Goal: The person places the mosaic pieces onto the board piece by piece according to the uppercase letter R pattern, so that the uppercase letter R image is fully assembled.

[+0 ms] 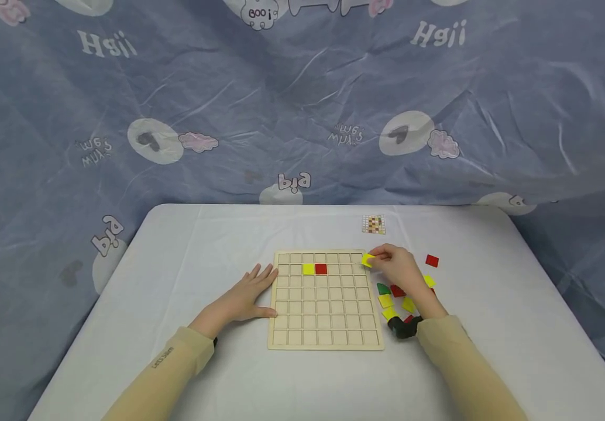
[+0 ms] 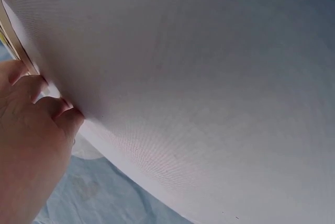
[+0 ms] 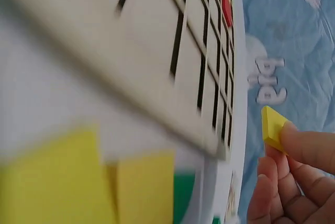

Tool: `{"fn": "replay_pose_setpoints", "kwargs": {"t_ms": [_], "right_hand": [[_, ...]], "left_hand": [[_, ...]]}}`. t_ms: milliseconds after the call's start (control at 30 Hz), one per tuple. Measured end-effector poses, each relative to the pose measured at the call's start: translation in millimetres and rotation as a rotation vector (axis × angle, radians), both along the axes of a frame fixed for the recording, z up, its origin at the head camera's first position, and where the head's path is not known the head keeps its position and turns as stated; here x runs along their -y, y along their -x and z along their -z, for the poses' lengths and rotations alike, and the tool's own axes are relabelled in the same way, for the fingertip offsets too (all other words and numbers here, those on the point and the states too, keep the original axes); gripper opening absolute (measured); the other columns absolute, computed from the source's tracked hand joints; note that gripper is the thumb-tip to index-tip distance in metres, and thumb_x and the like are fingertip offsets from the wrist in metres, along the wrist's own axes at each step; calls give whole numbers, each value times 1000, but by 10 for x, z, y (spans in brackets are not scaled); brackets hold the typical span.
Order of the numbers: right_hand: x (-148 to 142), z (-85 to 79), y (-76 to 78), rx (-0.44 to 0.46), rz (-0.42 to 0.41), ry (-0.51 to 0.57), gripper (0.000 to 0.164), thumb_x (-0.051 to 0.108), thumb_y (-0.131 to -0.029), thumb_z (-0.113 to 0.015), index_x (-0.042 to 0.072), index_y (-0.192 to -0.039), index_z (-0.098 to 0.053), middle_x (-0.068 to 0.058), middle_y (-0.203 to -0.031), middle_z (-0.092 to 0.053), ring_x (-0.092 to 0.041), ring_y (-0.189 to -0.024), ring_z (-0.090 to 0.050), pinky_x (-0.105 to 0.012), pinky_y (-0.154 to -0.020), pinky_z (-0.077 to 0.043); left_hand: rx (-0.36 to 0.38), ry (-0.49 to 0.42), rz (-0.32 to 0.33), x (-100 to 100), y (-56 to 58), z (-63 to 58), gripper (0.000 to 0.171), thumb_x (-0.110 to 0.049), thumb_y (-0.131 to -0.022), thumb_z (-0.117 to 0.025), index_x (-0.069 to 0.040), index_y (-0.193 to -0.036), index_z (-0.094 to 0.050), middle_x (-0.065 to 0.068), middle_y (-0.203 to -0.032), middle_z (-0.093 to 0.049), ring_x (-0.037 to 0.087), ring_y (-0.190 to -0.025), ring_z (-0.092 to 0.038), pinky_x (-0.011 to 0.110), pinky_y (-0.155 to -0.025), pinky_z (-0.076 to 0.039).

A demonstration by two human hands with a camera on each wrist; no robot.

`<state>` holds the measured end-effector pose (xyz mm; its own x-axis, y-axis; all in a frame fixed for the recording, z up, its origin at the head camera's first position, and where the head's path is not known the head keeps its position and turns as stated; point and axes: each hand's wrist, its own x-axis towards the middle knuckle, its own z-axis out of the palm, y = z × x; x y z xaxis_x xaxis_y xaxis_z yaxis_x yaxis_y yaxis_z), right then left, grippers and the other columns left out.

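Note:
A light wooden grid board lies on the white table. In its second row from the top sit a yellow square tile and, right beside it, a red square tile. My right hand pinches another yellow tile between thumb and fingers, over the board's top right corner in the head view. My left hand rests at the board's left edge, fingers spread, with fingertips and thumb touching the rim. In the left wrist view, the left hand's fingers lie along that edge.
Right of the board lie loose yellow tiles, red tiles and a green piece, some partly hidden by the right arm. A small printed pattern card lies behind the board. A patterned blue cloth hangs behind the table.

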<state>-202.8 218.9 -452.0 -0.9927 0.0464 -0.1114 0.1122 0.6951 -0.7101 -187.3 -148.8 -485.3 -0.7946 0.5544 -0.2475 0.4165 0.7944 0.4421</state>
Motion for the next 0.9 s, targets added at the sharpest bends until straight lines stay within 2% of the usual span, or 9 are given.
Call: {"fn": "replay_pose_setpoints", "kwargs": {"t_ms": [167,333,567,733,900], "right_hand": [[339,44,79,-1,-117,20,20,20,-92,-69,6,-108,-71,-11,-100,-70,-22,-87,-65,-32,-73,-54],[533,99,157,-18,-180,-29,15,19,-91,-71,9,-102,-74,-7,-94,-72,-18,-82,-64,-33,-75,-53],[652,135,217,-38,-211,-85,9,15,-90,-72,7,-93,-75,-7,-87,-68,-18,-78,-60,-33,-73,-51],[685,152,214,-35,-211,-100,6,10,-89,-72,5,-93,-75,-8,-89,-61,-19,-79,-58,-32,-74,-52],[630,140,207,-37,-221,-86,11,12,-90,-71,5,-97,-74,-9,-92,-63,-20,-82,-60,-33,-76,-53]], "left_hand": [[3,6,-6,-2,-6,13,102,-53,-82,-71,-12,-159,-17,10,-166,-10,37,-153,-3,54,-124,-12],[9,7,-2,-1,-4,16,101,-52,-84,-71,-13,-159,-17,10,-166,-9,37,-153,-1,54,-124,-11],[16,14,-11,-6,10,6,101,-53,-84,-70,-14,-159,-15,8,-166,-8,35,-154,1,53,-125,-9],[14,21,-6,-8,18,15,102,-54,-84,-70,-14,-159,-15,8,-166,-7,35,-153,2,53,-125,-9],[20,19,-14,-18,12,15,102,-54,-83,-70,-14,-159,-15,7,-166,-7,34,-154,2,52,-125,-9]]}}
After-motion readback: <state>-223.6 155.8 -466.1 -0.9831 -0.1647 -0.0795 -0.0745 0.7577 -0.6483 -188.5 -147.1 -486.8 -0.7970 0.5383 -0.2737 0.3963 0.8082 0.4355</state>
